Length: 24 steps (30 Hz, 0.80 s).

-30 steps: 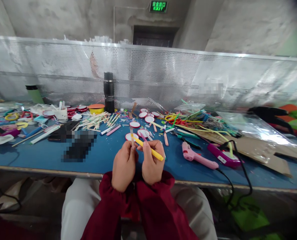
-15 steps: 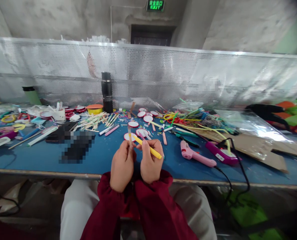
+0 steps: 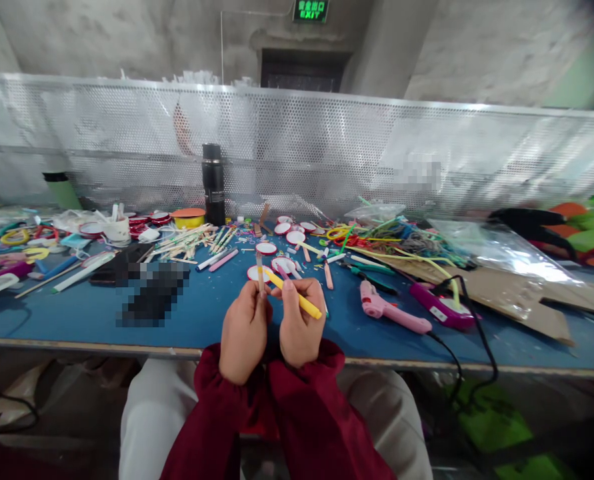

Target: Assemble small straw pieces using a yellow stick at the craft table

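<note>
Near the table's front edge, my left hand (image 3: 243,330) is closed around a thin flat stick (image 3: 260,272) that points upward, with a yellowish patch on it. My right hand (image 3: 301,323) grips a yellow marker (image 3: 301,301), its far end slanting left toward the stick. Whether the marker's tip touches the stick is hard to make out. Just beyond my fingers lie white discs with red rims, one of them (image 3: 265,249) directly behind the stick. Several short pink and white pieces are scattered about these discs.
A pink glue gun (image 3: 391,312) and a purple device (image 3: 444,307) with a black cable lie on the right. Behind them are tangled coloured strands (image 3: 407,240) and cardboard (image 3: 517,303). A black bottle (image 3: 213,187), a stick pile (image 3: 187,243) and a dark phone (image 3: 123,265) occupy the left.
</note>
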Each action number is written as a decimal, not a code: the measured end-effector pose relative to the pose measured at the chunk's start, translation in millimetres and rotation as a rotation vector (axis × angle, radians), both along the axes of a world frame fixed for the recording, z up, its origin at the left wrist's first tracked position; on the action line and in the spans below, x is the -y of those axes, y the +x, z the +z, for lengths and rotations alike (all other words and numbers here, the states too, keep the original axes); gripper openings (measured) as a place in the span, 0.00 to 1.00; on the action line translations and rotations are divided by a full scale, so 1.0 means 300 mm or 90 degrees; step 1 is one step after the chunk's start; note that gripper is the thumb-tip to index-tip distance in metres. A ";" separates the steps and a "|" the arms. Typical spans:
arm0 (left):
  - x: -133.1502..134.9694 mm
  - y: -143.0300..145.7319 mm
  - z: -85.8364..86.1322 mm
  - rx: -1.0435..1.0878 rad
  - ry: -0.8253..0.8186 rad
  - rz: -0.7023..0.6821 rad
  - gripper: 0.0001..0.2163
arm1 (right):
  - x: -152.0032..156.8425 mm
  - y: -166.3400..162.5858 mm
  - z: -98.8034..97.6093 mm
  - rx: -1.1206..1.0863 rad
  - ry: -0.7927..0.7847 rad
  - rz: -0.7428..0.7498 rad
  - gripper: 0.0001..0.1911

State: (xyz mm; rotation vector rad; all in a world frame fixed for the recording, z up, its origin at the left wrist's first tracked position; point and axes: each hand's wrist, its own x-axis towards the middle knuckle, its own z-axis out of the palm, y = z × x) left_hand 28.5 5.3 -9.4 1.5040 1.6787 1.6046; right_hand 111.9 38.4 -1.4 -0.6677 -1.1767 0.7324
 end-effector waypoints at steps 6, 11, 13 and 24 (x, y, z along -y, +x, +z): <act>-0.002 -0.003 -0.003 -0.017 -0.006 -0.005 0.12 | 0.004 -0.001 0.003 0.002 0.007 0.011 0.15; 0.000 -0.003 -0.003 -0.041 -0.007 0.009 0.09 | 0.006 -0.001 0.007 0.010 0.017 0.022 0.14; 0.000 -0.003 -0.005 -0.042 -0.006 0.010 0.08 | 0.007 -0.001 0.010 0.015 0.021 0.027 0.14; 0.002 0.000 0.000 -0.022 -0.012 -0.002 0.11 | 0.005 -0.003 0.008 0.016 0.022 0.020 0.14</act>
